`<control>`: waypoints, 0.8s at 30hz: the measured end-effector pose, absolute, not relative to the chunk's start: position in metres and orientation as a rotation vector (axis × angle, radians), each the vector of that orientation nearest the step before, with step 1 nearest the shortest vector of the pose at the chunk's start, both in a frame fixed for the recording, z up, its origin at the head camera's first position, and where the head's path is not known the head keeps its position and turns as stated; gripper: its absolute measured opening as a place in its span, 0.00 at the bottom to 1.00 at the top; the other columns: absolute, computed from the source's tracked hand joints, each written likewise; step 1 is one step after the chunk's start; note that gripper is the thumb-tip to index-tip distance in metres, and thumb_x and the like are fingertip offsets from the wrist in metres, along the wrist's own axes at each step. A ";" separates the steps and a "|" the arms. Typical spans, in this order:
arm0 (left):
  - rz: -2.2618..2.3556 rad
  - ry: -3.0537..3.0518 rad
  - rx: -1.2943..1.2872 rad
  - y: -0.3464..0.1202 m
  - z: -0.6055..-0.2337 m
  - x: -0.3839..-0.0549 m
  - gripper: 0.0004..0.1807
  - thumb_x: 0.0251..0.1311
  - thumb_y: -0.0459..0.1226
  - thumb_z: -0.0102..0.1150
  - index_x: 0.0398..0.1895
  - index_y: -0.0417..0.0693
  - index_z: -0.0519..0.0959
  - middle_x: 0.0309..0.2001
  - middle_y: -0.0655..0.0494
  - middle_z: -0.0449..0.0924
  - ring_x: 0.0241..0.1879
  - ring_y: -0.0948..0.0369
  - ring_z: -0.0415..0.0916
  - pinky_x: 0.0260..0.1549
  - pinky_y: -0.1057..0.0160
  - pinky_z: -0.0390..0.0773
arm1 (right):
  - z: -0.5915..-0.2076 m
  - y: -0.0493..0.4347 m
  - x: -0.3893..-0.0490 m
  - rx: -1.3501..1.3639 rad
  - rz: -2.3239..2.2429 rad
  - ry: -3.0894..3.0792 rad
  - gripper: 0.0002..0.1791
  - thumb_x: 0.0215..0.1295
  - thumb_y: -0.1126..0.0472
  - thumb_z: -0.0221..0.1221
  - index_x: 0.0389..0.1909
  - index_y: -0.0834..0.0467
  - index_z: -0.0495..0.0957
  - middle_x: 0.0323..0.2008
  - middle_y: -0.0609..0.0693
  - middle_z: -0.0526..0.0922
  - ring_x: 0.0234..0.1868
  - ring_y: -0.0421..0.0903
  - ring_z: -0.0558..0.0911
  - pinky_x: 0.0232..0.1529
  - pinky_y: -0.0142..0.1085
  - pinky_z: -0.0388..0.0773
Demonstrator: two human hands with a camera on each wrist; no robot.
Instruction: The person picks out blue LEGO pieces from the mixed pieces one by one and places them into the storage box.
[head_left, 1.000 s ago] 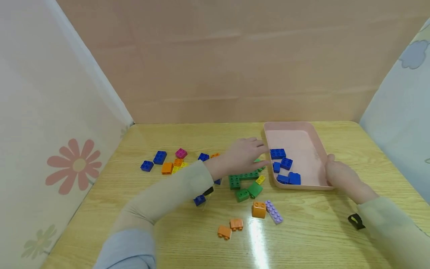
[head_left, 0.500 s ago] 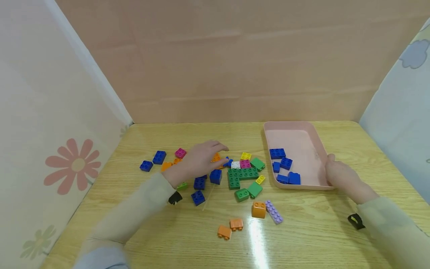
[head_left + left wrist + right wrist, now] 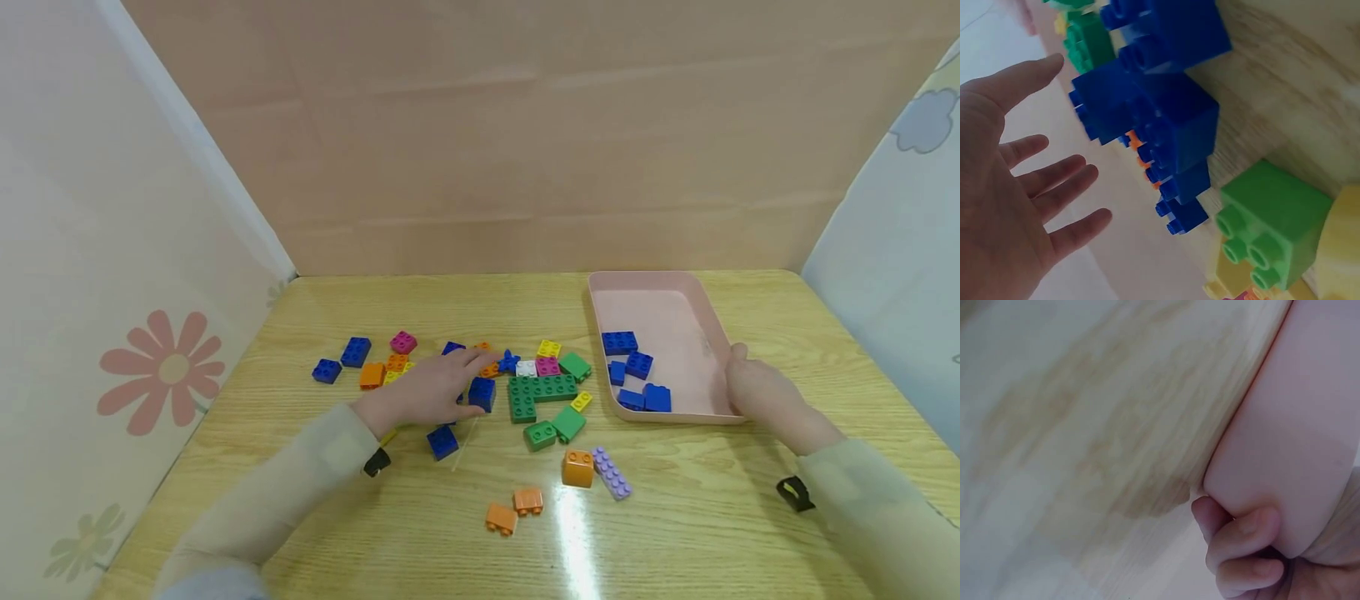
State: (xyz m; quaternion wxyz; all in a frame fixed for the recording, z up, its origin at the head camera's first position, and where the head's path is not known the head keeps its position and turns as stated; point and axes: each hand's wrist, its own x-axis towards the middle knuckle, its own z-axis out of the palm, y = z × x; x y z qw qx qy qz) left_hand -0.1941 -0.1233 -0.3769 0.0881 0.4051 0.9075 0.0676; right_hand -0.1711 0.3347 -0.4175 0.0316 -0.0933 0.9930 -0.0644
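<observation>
My left hand [image 3: 423, 390] hovers over a cluster of blue building bricks, its fingers spread and holding nothing. Just off its fingertips is a blue brick [image 3: 482, 396], and another blue brick [image 3: 442, 442] lies nearer the front. In the left wrist view the open palm [image 3: 1010, 194] faces a row of blue bricks [image 3: 1188, 122], with a light green brick [image 3: 1279, 219] beside them. My right hand [image 3: 772, 393] grips the near right corner of a pink tray [image 3: 667, 304]. Curled fingers [image 3: 1247, 540] wrap that corner in the right wrist view. Several blue bricks [image 3: 639, 364] lie inside the tray.
Green bricks [image 3: 542, 388] lie between the cluster and the tray. Orange bricks [image 3: 577, 468] and a lilac brick [image 3: 612, 473] are nearer the front. At the left lie blue bricks [image 3: 356, 351], a pink brick [image 3: 403, 342] and an orange brick [image 3: 372, 376].
My left hand has moved left from beside the tray to the blue bricks and come lower. My right hand and the tray have stayed in place.
</observation>
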 end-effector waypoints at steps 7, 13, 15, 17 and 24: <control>-0.016 2.677 1.301 -0.116 -0.379 -0.199 0.37 0.62 0.50 0.62 0.72 0.50 0.63 0.66 0.50 0.67 0.63 0.54 0.66 0.59 0.52 0.69 | -0.418 0.336 -0.172 -0.280 -0.188 3.059 0.23 0.54 0.80 0.47 0.46 0.87 0.49 0.11 0.53 0.65 0.12 0.46 0.65 0.13 0.36 0.63; -0.070 2.645 1.299 -0.111 -0.380 -0.203 0.35 0.63 0.49 0.63 0.70 0.48 0.65 0.65 0.49 0.69 0.64 0.53 0.66 0.60 0.51 0.68 | -0.418 0.336 -0.171 -0.275 -0.197 3.055 0.24 0.54 0.80 0.47 0.47 0.87 0.48 0.11 0.53 0.65 0.12 0.45 0.65 0.13 0.35 0.63; -0.077 2.640 1.294 -0.110 -0.380 -0.204 0.34 0.63 0.49 0.63 0.69 0.47 0.67 0.64 0.49 0.70 0.63 0.53 0.68 0.59 0.52 0.69 | -0.417 0.336 -0.171 -0.262 -0.210 3.056 0.23 0.55 0.80 0.46 0.47 0.87 0.48 0.11 0.53 0.65 0.12 0.45 0.65 0.14 0.35 0.62; -0.081 2.632 1.291 -0.109 -0.381 -0.206 0.32 0.62 0.48 0.63 0.67 0.47 0.68 0.63 0.49 0.72 0.61 0.54 0.70 0.58 0.53 0.70 | -0.417 0.335 -0.171 -0.251 -0.219 3.053 0.23 0.54 0.80 0.46 0.47 0.87 0.48 0.11 0.53 0.65 0.12 0.45 0.64 0.14 0.35 0.62; -0.097 2.607 1.320 -0.104 -0.381 -0.208 0.25 0.61 0.45 0.65 0.59 0.48 0.73 0.53 0.54 0.79 0.48 0.59 0.78 0.46 0.60 0.77 | -0.416 0.335 -0.171 -0.243 -0.221 3.045 0.24 0.54 0.79 0.45 0.48 0.88 0.48 0.11 0.53 0.65 0.13 0.46 0.65 0.14 0.37 0.63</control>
